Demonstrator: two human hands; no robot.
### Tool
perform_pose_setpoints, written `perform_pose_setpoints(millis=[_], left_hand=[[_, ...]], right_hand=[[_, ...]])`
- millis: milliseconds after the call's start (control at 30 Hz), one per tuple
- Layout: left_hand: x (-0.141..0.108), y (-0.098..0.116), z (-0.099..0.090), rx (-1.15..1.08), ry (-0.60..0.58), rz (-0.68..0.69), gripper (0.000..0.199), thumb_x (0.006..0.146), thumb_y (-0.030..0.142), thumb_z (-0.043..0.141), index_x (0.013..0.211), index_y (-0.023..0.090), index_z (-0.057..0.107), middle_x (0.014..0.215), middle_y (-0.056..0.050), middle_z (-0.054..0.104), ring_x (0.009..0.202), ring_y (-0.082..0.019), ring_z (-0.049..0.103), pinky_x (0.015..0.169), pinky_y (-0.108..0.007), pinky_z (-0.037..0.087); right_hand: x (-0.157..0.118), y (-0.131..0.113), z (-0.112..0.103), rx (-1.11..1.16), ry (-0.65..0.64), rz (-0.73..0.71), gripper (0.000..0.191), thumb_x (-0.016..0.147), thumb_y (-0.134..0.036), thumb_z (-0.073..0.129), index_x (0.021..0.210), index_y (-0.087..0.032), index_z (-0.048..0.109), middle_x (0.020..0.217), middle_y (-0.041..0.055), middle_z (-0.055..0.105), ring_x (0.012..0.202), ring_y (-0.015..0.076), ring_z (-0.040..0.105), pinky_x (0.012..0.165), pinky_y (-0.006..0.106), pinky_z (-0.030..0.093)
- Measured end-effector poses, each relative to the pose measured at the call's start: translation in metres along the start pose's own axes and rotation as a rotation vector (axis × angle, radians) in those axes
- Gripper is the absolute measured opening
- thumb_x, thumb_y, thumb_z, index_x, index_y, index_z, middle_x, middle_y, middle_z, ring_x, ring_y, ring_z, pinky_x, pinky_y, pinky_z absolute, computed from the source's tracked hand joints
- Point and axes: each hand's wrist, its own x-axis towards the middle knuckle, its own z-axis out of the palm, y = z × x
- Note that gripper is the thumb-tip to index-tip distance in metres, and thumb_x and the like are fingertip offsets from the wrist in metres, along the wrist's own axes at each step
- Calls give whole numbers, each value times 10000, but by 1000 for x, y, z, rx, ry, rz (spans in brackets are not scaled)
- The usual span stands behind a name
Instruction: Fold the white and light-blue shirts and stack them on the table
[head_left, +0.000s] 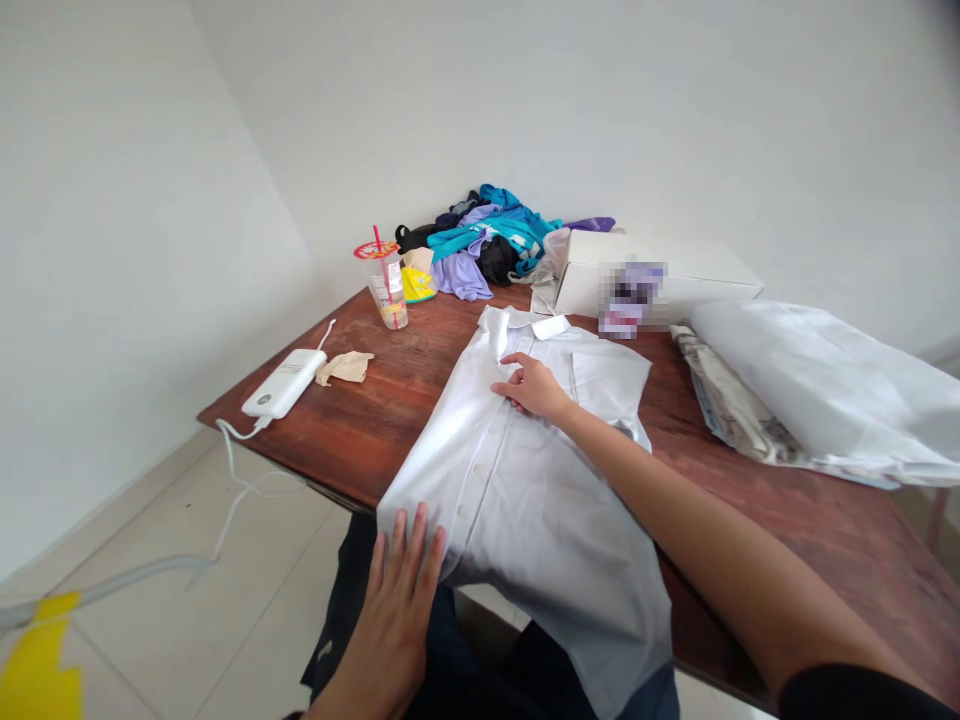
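A pale grey-white button-up shirt lies front up on the wooden table, its collar toward the wall. Its lower part hangs over the near edge above my lap. My left hand rests flat on the hem at the left corner, fingers spread. Over the upper chest, just below the collar, is my right hand; thumb and index finger are apart with nothing between them, and the other fingers are partly hidden. My right forearm crosses the shirt's right side and covers some of it.
On the dark wooden table are a white power bank with a cable, a crumpled brown paper and a plastic cup with a straw. Behind are heaped clothes and a white box. White packaging lies right.
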Motion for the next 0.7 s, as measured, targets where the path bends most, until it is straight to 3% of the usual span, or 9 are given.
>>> perform_pose_setpoints(millis=[167,267,367,433,500,567,633,700], left_hand=[[-9,-19,-36,-130,-23,131,877,856,-105,284,1667,182,115,1627,-148,407,1553,-298,275,1214,-550,356],[-21,-30,-49,-229,61,118,742,927,-45,381,1604,257,346,1556,-107,512,1502,-272,389,1191,-472,416],[-38,-32,-45,-441,151,-184,385,985,95,475,1275,281,648,1361,-88,628,1286,-245,600,1028,-407,548],[-46,-26,-37,-713,155,-511,136,997,290,555,1055,228,661,1092,-83,684,1019,-221,696,815,-341,603],[-49,-15,-30,-1085,16,-843,309,935,501,648,1023,205,625,946,-67,680,825,-205,704,615,-283,566],[-44,-2,-27,-1461,-225,-1105,493,871,610,701,1140,207,609,1043,-89,701,813,-198,716,572,-257,531],[-33,12,-26,-1744,-385,-1247,556,879,623,698,1235,210,587,1252,-132,671,930,-204,728,645,-264,550],[-19,23,-25,-1908,-383,-1312,508,919,599,665,1212,190,604,1330,-142,643,977,-194,724,707,-269,565]], right_hand=[[1,1,0,-2,15,-25,412,854,-206,770,1215,-200,572,589,-97,597,405,96,552,423,195,435],[1,2,0,-1,18,-22,415,848,-200,778,1210,-197,576,599,-94,606,415,93,557,439,193,445],[1,3,-1,-9,10,-26,412,840,-194,783,1200,-191,582,606,-93,605,430,94,568,445,192,450],[-1,3,-1,-16,5,-34,399,845,-203,779,1194,-188,586,607,-92,602,434,93,570,457,193,455],[-3,2,-2,-21,4,-39,390,856,-218,772,1197,-184,587,604,-91,602,432,92,567,465,195,456],[-5,0,-2,-27,6,-39,390,860,-226,768,1202,-181,586,599,-91,604,427,91,559,467,196,451],[-6,-1,-2,-30,10,-40,391,857,-224,768,1199,-178,585,591,-93,602,422,89,551,466,193,444],[-7,-1,-2,-15,13,-45,384,852,-222,769,1186,-176,586,583,-95,597,417,88,543,448,189,429]])
